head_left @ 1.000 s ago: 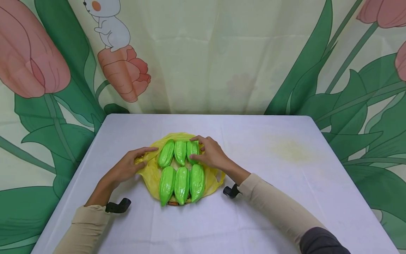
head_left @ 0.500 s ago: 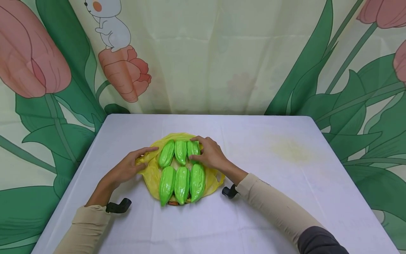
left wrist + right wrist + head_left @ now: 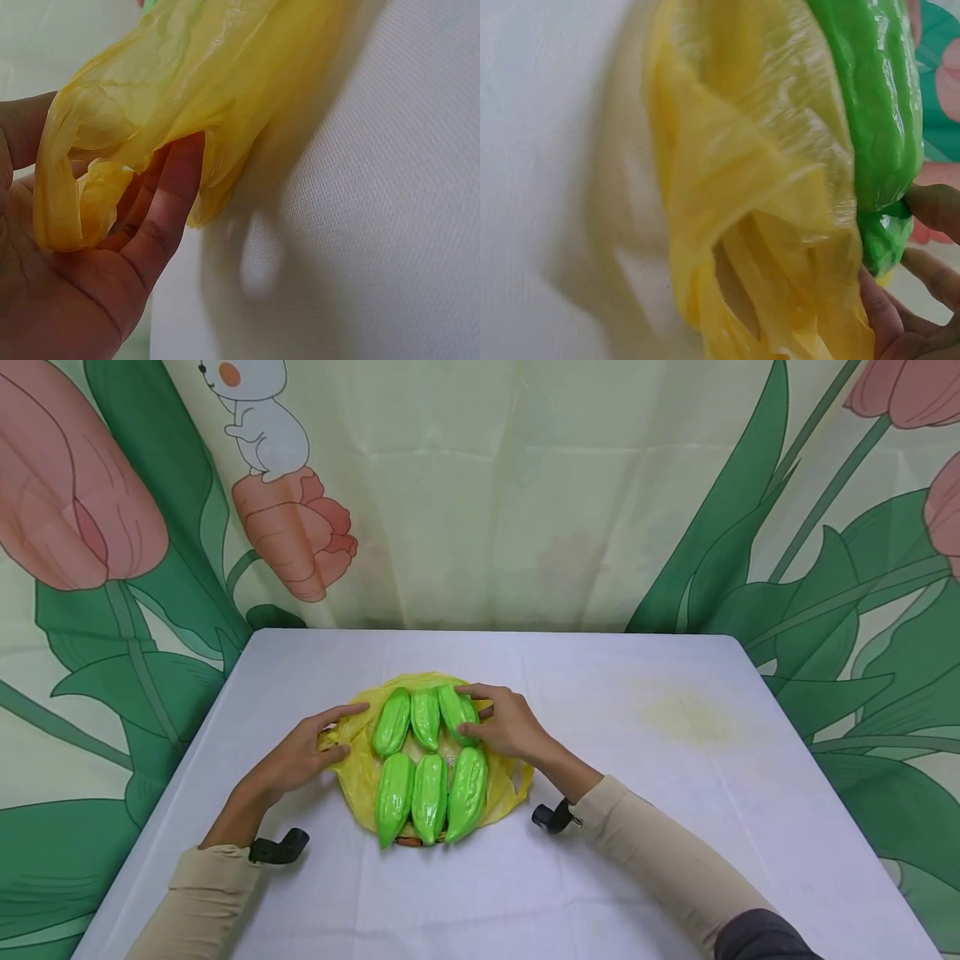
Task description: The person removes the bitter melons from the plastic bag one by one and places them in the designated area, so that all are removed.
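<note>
Several glossy green bitter melons lie in two rows on a spread yellow plastic bag [image 3: 352,785]. With thumb and fingers, my right hand [image 3: 510,722] grips the far-right bitter melon [image 3: 453,706] from its right side; part of that melon also shows between the fingers in the right wrist view. Closer to me is the near-right bitter melon [image 3: 881,97], which that hand does not hold. My left hand [image 3: 303,752] is at the bag's left edge, index finger and thumb apart. In the left wrist view, loose bag plastic [image 3: 217,97] drapes over its fingers.
A small brownish-orange edge [image 3: 409,841] shows under the near melons; what it belongs to is hidden. The white-covered table [image 3: 637,860] extends around the bag. Behind the table hangs a printed curtain [image 3: 480,510] with tulips and a rabbit.
The far-right bitter melon has shifted slightly and now slants, its far end leaning left. The near-right one has tilted too. My right hand moved slightly right; my left hand stays nearly in place.
</note>
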Motion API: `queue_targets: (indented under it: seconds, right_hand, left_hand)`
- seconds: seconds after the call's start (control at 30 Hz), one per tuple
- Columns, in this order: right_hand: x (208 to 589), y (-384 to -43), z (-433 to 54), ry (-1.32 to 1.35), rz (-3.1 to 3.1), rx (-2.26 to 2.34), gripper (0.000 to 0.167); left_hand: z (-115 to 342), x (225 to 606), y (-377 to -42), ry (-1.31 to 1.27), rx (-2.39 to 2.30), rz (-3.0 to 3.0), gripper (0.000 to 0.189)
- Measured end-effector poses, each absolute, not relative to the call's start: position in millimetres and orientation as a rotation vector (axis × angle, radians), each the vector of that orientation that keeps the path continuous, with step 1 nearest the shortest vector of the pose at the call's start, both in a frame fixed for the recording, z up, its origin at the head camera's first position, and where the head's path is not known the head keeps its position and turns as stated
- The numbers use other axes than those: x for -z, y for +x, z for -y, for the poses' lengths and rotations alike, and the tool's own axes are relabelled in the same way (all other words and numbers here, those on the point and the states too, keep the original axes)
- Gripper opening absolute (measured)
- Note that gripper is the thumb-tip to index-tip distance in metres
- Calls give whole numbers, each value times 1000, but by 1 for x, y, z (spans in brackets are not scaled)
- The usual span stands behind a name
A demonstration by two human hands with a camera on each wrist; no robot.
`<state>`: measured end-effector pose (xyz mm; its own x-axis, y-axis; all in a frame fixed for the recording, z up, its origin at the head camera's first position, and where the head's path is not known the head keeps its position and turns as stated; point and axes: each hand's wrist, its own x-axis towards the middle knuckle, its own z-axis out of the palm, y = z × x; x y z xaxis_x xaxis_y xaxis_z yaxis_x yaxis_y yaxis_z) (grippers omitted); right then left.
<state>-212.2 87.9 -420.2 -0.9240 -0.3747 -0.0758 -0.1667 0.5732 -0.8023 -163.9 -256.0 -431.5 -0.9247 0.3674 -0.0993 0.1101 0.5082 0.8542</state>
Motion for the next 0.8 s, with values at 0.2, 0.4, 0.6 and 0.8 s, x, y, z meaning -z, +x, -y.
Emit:
queue_targets:
  seconds: [0.2,0.4,0.6,0.8]
  right_hand:
    - [411,-207,-96,-449,-2528,1332,59]
    - [406,-205,-104,-435,-2537,1381,61]
    - [406,-207,-111,-431,-2559,1457,62]
    - [406,-208,-120,-395,-2568,1534,62]
  left_hand:
    - [256,430,-164,397,-1357,-2499,66]
    - [255,431,-164,386,-1356,-2495,67]
    - [255,431,-164,377,-1362,-2491,67]
    - [255,430,-163,378,-1340,-2505,67]
